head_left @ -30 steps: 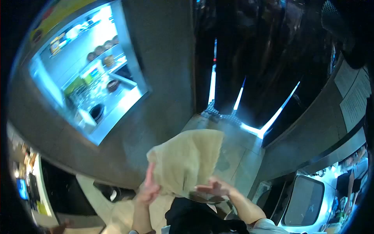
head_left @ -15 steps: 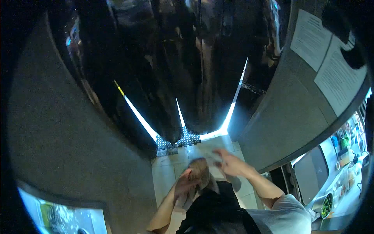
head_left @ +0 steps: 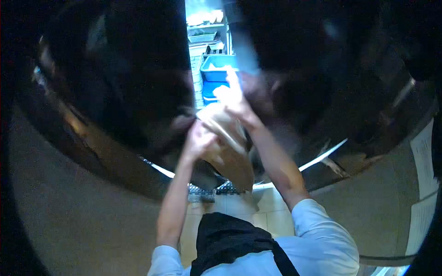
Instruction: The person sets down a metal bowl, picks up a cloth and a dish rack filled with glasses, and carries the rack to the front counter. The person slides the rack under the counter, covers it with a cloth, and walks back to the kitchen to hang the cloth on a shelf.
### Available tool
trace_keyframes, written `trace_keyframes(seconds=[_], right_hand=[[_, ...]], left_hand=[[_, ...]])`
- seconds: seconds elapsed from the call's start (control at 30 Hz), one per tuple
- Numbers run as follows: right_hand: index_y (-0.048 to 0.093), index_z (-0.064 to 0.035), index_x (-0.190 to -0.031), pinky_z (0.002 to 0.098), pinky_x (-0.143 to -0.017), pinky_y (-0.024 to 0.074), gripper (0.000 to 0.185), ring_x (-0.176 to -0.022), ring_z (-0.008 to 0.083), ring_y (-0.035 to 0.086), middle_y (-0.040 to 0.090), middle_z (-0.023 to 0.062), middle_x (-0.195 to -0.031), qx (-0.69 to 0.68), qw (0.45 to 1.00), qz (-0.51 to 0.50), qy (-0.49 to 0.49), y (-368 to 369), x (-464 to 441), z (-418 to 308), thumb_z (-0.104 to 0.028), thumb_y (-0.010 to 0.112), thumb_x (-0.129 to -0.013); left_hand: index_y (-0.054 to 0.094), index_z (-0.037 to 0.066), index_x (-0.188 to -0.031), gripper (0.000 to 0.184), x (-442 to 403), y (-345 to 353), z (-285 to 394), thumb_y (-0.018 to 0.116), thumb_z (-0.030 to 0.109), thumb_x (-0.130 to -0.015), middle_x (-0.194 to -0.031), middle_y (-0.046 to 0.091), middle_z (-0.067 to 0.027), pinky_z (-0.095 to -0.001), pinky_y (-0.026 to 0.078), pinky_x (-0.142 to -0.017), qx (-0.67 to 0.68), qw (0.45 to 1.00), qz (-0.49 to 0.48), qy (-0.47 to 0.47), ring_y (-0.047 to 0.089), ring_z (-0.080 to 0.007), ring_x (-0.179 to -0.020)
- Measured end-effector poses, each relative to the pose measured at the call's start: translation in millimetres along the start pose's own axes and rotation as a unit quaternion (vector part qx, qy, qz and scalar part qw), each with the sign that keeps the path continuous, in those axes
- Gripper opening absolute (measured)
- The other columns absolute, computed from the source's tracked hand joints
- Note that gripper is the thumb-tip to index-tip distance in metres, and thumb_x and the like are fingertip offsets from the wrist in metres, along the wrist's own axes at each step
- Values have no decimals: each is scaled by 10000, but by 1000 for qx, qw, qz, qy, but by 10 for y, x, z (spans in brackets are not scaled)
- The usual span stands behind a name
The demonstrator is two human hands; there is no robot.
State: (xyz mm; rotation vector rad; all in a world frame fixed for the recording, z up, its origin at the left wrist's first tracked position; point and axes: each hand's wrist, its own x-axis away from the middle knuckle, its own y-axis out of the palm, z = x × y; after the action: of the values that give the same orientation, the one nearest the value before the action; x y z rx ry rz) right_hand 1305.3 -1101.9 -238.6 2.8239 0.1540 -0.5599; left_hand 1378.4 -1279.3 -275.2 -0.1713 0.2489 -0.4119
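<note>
My left hand (head_left: 202, 141) is closed on a tan cloth (head_left: 234, 163), which hangs down in front of the dark strip curtain (head_left: 133, 92). The cloth's lower end is smeared by motion. Higher up and to the right, my right hand (head_left: 234, 99) reaches into the gap between the dark strips, beside the upper edge of the cloth. Its index finger points upward and the other fingers are blurred and overexposed. Whether this hand touches the curtain's edge cannot be made out.
Through the gap show blue bins (head_left: 218, 66) and a shelf with a tray (head_left: 202, 37). Grey walls (head_left: 106, 207) stand on both sides. Papers (head_left: 423, 161) hang on the right wall. Pale floor tiles (head_left: 276, 221) lie below.
The view has come up close to the dark curtain, and a gap has opened in it. Both hands have moved up and forward, the right one into the gap.
</note>
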Motion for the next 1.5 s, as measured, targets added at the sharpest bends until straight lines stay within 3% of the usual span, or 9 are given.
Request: trace_keyframes(seconds=[0.2, 0.33, 0.47, 0.63, 0.8, 1.1, 1.17, 1.43, 1.5], right_hand=[[479, -82, -1185, 404, -865, 469, 327, -952, 238, 566, 554, 88, -1072, -21, 925, 292, -243, -1722, -280, -831, -330, 445, -976], [495, 35, -1123, 401, -810, 503, 340, -981, 304, 580, 594, 187, -1031, 256, 654, 638, -316, -2158, 223, -1696, -257, 459, -954], [543, -16, -1035, 361, -792, 468, 275, -878, 239, 567, 596, 138, -975, 160, 445, 666, -577, -2623, 239, -1540, -242, 452, -909], [537, 0, -1123, 288, -791, 476, 217, -868, 161, 598, 593, 88, -999, 331, 799, 475, -161, -2431, -1650, -642, -127, 492, -954], [121, -110, -1501, 299, -828, 486, 886, -1112, 232, 552, 221, 125, -1494, 127, 962, 241, 27, -2775, -2360, 532, 8, 670, -814], [534, -47, -1181, 278, -706, 500, 366, -824, 94, 567, 588, 10, -950, 123, 904, 409, 27, -4685, -2233, 1743, -63, 671, -842], [598, -21, -1124, 268, -755, 490, 280, -882, 89, 569, 622, 20, -977, -1, 945, 285, 158, -5323, -2319, 1940, -86, 663, -859], [557, -14, -1120, 291, -775, 474, 248, -859, 147, 583, 609, 35, -924, 294, 940, 169, 18, -6899, -3475, 401, -141, 615, -915], [570, -13, -1105, 301, -793, 474, 217, -889, 140, 574, 612, 46, -941, 45, 980, 194, 23, -7231, -3510, 7, -128, 599, -923]], left_hand=[[350, -44, -1381, 702, -648, -1746, -557, 709, 35, -784, -1363, 425, -146, -354, 380, -1035, -41, 970, 240, 16, 430, -230, -1242], [348, -47, -1404, 520, -42, -2765, -753, 480, 178, -953, -1433, 378, -188, -408, 297, -1082, -85, 897, 422, 105, 385, -277, -1302], [315, -53, -1421, 620, -1239, -2705, -704, 393, 295, -914, -1474, 320, -211, -449, 245, -1121, -105, 832, 509, 196, 333, -325, -1352], [418, -36, -1379, 708, -3577, -2027, -1150, 622, 332, -811, -1439, 406, -149, -390, 197, -1125, -54, 954, 241, 168, 289, -282, -1375], [542, 16, -1299, 516, -4917, -652, -918, 663, 47, -798, -803, 640, -36, -303, 483, -619, 170, 949, -246, 101, 581, -139, -649], [604, -22, -1174, 349, -7036, 767, -1067, 656, 107, -854, -1031, 655, -143, -313, 497, -608, -27, 835, -526, 158, 624, -214, -818], [633, -4, -1134, 298, -7558, 1125, -807, 653, 97, -855, -982, 666, -137, -295, 494, -628, -36, 839, -516, 170, 620, -193, -823], [524, 41, -1300, 446, -9662, 2253, -154, 622, 74, -866, -1082, 646, -134, -302, 497, -813, -232, 826, -486, 168, 633, -189, -957], [528, 31, -1290, 432, -10262, 2382, -424, 618, 92, -872, -1151, 619, -144, -313, 487, -834, -164, 855, -457, 185, 621, -214, -986]])
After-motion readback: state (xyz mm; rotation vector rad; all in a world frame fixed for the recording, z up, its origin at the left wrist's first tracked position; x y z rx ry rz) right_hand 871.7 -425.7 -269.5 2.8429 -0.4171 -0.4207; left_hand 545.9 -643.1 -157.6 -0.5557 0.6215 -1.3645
